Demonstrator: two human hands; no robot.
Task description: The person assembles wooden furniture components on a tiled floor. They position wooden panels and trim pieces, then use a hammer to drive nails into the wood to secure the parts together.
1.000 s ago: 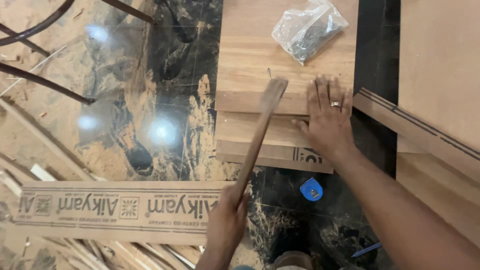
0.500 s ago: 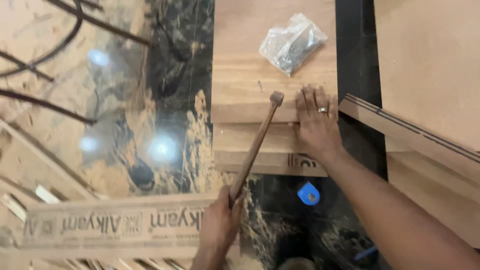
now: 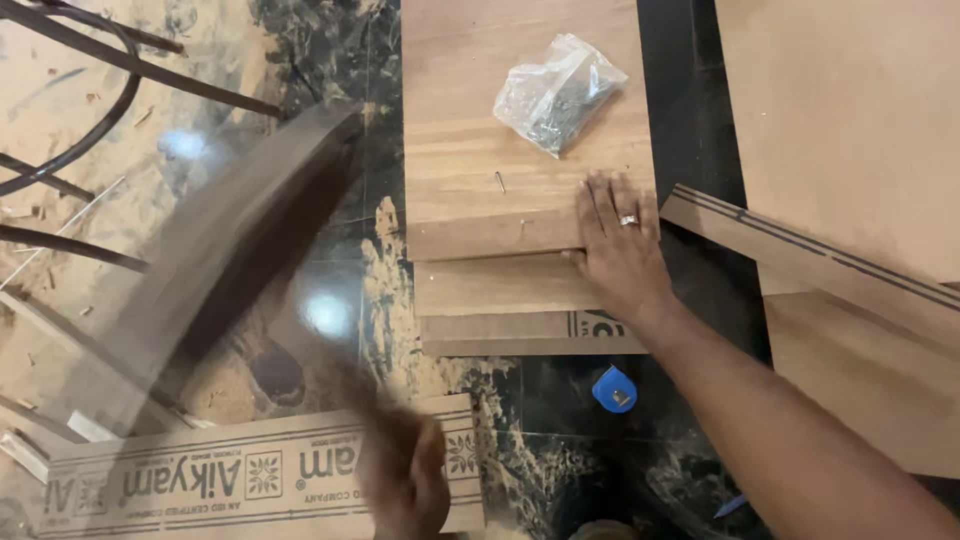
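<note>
- Right hand (image 3: 622,250) spread flat, gripping nothing, pinning the stacked wood boards (image 3: 500,235).
- Left hand (image 3: 405,480) fisted on a blurred hammer (image 3: 230,250), raised left of the boards.
- Nail (image 3: 499,182) stands in the top board.
- Step: mid-swing; next blow needs square aim.

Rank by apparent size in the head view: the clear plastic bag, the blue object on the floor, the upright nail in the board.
1. Clear plastic bag, clearly largest.
2. Blue object, much smaller.
3. Nail, a thin sliver, smallest.
</note>
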